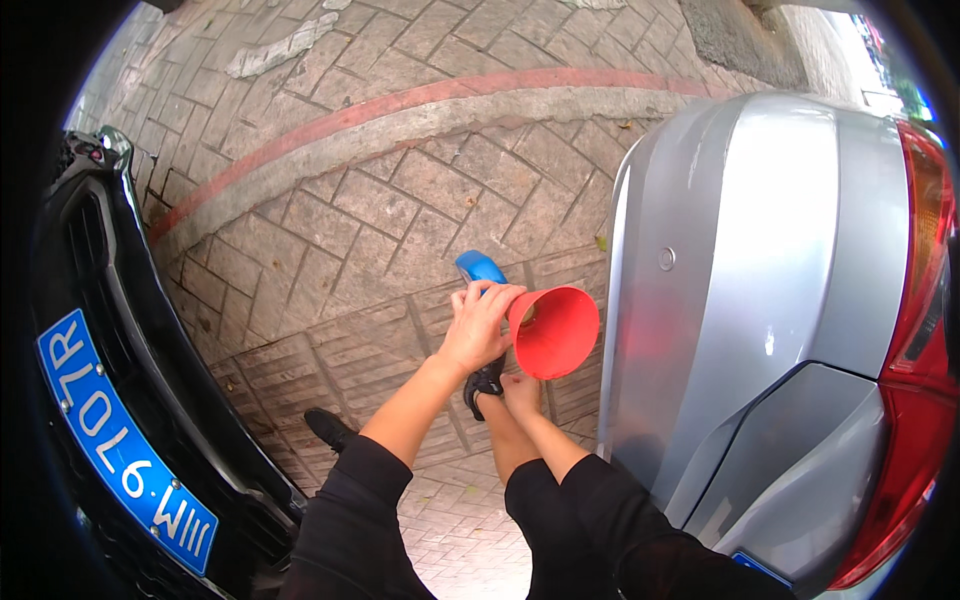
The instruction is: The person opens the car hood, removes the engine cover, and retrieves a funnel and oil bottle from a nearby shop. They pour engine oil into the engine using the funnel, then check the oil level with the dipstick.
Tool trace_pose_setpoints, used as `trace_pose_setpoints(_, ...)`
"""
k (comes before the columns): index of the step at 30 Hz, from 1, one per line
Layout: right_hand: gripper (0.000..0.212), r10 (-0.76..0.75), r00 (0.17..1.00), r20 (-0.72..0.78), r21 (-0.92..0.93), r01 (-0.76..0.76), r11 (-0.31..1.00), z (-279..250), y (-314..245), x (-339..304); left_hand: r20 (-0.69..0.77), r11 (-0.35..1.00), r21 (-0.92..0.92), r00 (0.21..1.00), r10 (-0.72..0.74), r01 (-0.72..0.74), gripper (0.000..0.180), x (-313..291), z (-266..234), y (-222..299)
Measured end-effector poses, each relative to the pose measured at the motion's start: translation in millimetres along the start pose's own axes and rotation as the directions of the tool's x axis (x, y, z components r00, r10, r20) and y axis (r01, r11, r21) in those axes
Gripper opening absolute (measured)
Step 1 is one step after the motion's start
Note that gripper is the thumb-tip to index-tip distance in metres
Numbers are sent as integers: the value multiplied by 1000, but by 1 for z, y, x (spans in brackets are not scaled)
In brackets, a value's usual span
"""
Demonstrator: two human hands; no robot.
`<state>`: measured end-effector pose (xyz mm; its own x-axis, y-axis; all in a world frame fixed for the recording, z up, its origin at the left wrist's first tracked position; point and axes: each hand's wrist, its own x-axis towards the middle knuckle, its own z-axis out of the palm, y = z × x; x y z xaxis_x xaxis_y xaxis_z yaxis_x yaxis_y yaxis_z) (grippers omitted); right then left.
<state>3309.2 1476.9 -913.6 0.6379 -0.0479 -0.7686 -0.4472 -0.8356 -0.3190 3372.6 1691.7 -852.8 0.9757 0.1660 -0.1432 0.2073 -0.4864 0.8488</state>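
A megaphone point(560, 335) with a wide red horn and a blue rear end is held up in front of me, its mouth facing up and to the right. My left hand point(478, 325) is closed around its middle, where the horn narrows, with the blue part showing beyond the fingers. Just under the horn is my right hand point(522, 394), its fingers curled closed. The horn covers the space above that hand, so whatever it grips, if anything, cannot be made out.
Close on the right stands a silver car point(770, 250) with a red tail light point(920, 370). On the left is a black car's front point(150, 330) with a blue plate point(125, 440). My black shoes point(330, 430) stand on brick paving point(400, 215); a red-painted kerb line point(400, 100) curves beyond.
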Motion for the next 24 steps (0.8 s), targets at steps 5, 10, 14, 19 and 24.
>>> trace_pose_setpoints(5, 50, 19, 1000, 15, 96, -20, 995, 5, -1, -5, 6, 1000, -29, 1000, -9, 9, 74, -4, -3, -2)
trace_pose_setpoints(10, 63, -124, 992, -9, 162, 124, 979, 13, 1, -14, 54, 997, -24, 996, -70, 71, 86, -12, -8, 0)
trace_pose_setpoints(14, 69, -81, 994, 67, 143, 71, 987, 5, -1, -17, -7, 995, 15, 995, -98, 98, 87, -31, -16, -1)
trace_pose_setpoints(19, 59, -255, 950, 180, -118, 279, 953, -22, -2, -34, -84, 920, 25, 918, -389, 392, 66, -118, -57, 14)
trace_pose_setpoints(24, 56, -331, 920, 210, -179, 369, 912, -57, -5, -38, -84, 859, 13, 857, -509, 512, 57, -279, -130, 76)
